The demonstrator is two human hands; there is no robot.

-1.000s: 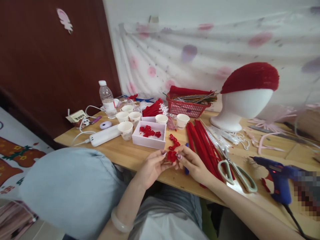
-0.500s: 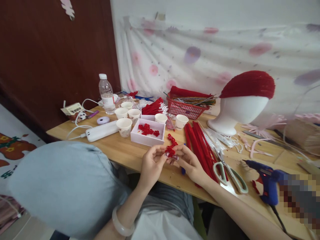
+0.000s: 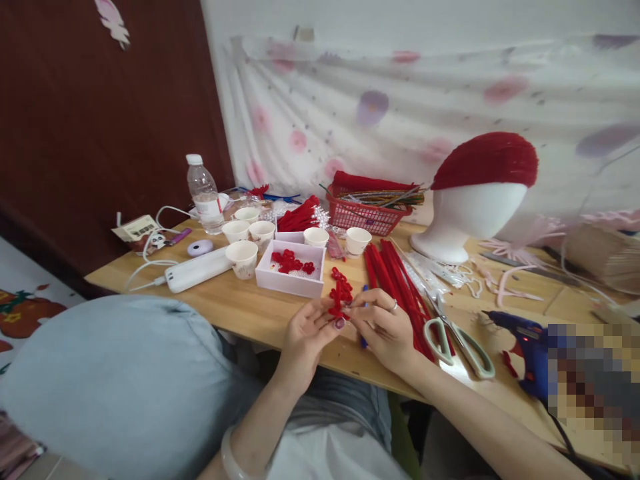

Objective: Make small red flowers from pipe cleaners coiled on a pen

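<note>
With our left hand point(image 3: 306, 331) and right hand point(image 3: 383, 328) pinched together on the red twisted piece point(image 3: 341, 301), we risk crushing its loops by squeezing too hard.

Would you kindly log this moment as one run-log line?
left hand: pinching red piece | right hand: pinching same piece | scissors: beside right hand

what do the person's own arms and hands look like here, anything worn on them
Both forearms are bare, with no sleeves in view. The left wrist carries a pale, smooth, rounded bangle. The left hand has dark, glossy painted nails, plainest on the thumb. The right hand wears a thin ring on one finger. No gloves or watch show.
</note>
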